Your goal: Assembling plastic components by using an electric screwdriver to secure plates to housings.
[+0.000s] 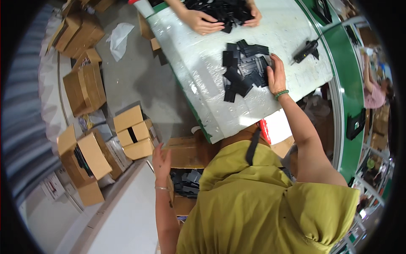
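Right hand (pixel 277 75), fingers loosely bent, touches flat black plastic pieces (pixel 238 81) inside near edge of white plastic-covered table (pixel 203 72); left hand (pixel 161 164) half-open, empty. Pieces apparently unsorted; dark parts (pixel 186 183) unemptied from brown cardboard carton (pixel 184 205).

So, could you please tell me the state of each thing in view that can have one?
Flat black plastic pieces: heaped, overlapping
Black handheld tool: lying down
Left hand: empty, grip open
Right hand: at the pieces, grip open
Brown cardboard box beside left hand: open, dark parts inside
Lower-left brown cardboard box: flaps spread
Thin white sheet: crumpled
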Available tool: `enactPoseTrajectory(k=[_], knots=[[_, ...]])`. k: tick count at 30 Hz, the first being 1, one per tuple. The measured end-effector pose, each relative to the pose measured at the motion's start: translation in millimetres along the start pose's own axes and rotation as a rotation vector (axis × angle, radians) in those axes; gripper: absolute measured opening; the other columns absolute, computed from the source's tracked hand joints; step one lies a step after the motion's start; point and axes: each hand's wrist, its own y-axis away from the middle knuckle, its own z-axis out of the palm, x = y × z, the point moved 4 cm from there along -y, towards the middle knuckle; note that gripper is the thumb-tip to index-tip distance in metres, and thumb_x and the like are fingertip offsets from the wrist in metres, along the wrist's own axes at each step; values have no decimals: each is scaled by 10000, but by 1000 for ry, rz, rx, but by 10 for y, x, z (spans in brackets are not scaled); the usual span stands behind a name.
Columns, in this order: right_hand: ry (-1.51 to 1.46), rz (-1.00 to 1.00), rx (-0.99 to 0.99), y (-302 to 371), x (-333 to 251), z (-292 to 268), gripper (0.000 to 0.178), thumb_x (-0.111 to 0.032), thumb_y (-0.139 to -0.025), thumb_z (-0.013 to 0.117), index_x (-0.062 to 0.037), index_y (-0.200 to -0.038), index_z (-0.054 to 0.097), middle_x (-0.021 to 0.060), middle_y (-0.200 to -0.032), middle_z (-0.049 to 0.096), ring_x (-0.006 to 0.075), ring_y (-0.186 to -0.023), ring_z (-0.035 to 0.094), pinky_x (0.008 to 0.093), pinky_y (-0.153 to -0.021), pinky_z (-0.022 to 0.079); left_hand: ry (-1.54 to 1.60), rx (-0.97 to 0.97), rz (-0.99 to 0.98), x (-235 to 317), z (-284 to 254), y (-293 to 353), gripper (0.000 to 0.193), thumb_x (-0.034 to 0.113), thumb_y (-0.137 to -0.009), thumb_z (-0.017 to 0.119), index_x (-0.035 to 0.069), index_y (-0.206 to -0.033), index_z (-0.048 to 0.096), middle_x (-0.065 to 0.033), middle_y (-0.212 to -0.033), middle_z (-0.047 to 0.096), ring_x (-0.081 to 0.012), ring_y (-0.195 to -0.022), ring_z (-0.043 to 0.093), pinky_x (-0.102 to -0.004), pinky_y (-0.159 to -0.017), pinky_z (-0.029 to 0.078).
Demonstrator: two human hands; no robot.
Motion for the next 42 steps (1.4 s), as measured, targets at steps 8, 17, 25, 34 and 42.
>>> enactPoseTrajectory(k=[8, 17, 25, 34, 42], knots=[[-2, 151, 17, -77, -39, 212, 347, -85, -855, 431, -15, -1191, 479, 183, -1226, 483, 341, -1170, 428, 376, -999, 328, 604, 92, -1033, -2890, 120, 2543, 216, 270, -841, 569, 73, -928, 558, 1, -710, 552, -99, -561, 505, -261, -483, 415], [288, -775, -432, 191, -2196, 485, 372, -43, -685, 600, -60, -1054, 559, 129, -1215, 499, 325, -1126, 464, 441, -946, 360, 805, 58, -869, -3122, 576, 2656, 236, 244, -811, 630, 45, -938, 625, -42, -736, 614, -136, -646, 581, -262, -583, 458], [-102, -630, -832, 158, -3667, 2342, 265, -69, -722, 600, -38, -984, 573, 152, -981, 593, 347, -929, 550, 406, -816, 452, 590, 20, -510, -2204, -70, 775, 283, 159, -852, 604, 45, -1108, 567, -57, -931, 636, -140, -817, 588, -274, -738, 471], [211, -1042, -1635, 2407, -4361, 6381, 279, -133, -744, 536, -30, -991, 615, 154, -966, 634, 305, -970, 588, 408, -819, 470, 439, 144, -395, -4055, -187, -1439, 210, 204, -812, 549, 21, -907, 586, -149, -878, 626, -319, -804, 591, -393, -741, 481], [299, -1606, -1342, 3915, -4514, 8540, 336, -147, -841, 438, -96, -1155, 548, 53, -1293, 487, 209, -1290, 339, 348, -1018, 316, -696, 249, -54, -5952, -297, -2871, 190, 147, -768, 508, 29, -850, 632, -148, -989, 614, -312, -1037, 546, -392, -784, 479]])
